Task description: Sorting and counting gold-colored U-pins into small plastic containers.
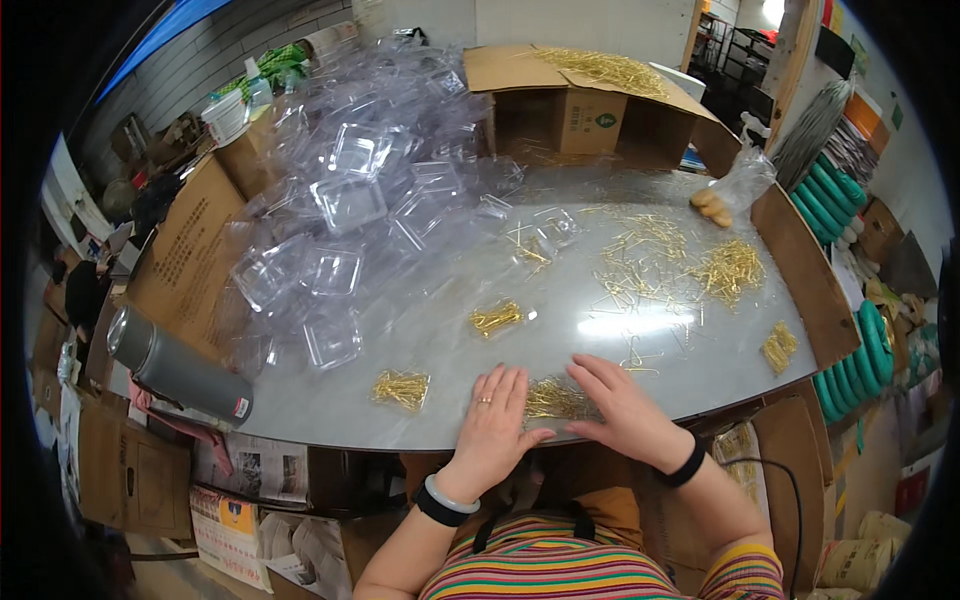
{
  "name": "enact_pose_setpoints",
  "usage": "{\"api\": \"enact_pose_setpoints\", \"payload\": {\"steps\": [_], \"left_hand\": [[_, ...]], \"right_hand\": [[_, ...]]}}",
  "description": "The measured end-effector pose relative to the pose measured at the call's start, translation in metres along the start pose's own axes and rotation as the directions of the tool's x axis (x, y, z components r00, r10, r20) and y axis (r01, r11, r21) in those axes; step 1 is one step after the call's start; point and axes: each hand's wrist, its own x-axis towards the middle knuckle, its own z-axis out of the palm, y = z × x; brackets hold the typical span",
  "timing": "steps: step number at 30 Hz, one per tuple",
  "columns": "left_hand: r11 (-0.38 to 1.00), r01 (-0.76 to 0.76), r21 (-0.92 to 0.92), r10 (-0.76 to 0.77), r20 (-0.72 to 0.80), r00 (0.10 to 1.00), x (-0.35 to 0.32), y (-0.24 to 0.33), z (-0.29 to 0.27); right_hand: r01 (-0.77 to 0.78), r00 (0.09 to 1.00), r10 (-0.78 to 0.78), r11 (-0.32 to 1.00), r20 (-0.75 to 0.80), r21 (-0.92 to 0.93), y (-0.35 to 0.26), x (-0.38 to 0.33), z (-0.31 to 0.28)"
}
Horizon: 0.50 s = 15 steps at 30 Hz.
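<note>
A small heap of thin gold wire hooks (557,398) lies at the table's near edge between my hands. My left hand (495,415) is at its left side, fingers stretched out flat and thumb toward the heap. On the other side, my right hand (625,410) has its fingers extended and a little apart, its thumb by the heap's near edge. Neither hand grips anything that I can see. Bundles of similar gold pieces lie nearby: one (401,390) left of my left hand, one (497,318) beyond it, and one (779,347) at the far right.
Clear plastic boxes (347,200) pile high at the left. Loose gold hooks (640,255) and a denser heap (730,270) cover the right side. A grey flask (175,365) leans at the left edge. Cardboard (810,275) borders the right; an open carton (590,120) stands behind.
</note>
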Motion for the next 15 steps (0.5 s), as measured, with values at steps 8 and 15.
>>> {"api": "enact_pose_setpoints", "payload": {"steps": [8, 15], "left_hand": [[0.991, -0.059, 0.121, 0.046, 0.102, 0.994, 0.009, 0.01, 0.004], [0.995, -0.021, 0.099, 0.01, 0.114, 0.993, 0.011, 0.014, 0.006]], "right_hand": [[0.002, 0.973, -0.002, 1.0, -0.229, 0.0, 0.016, -0.024, 0.045], [-0.154, 0.877, 0.231, 0.966, -0.422, 0.208, -0.012, -0.013, 0.067]]}}
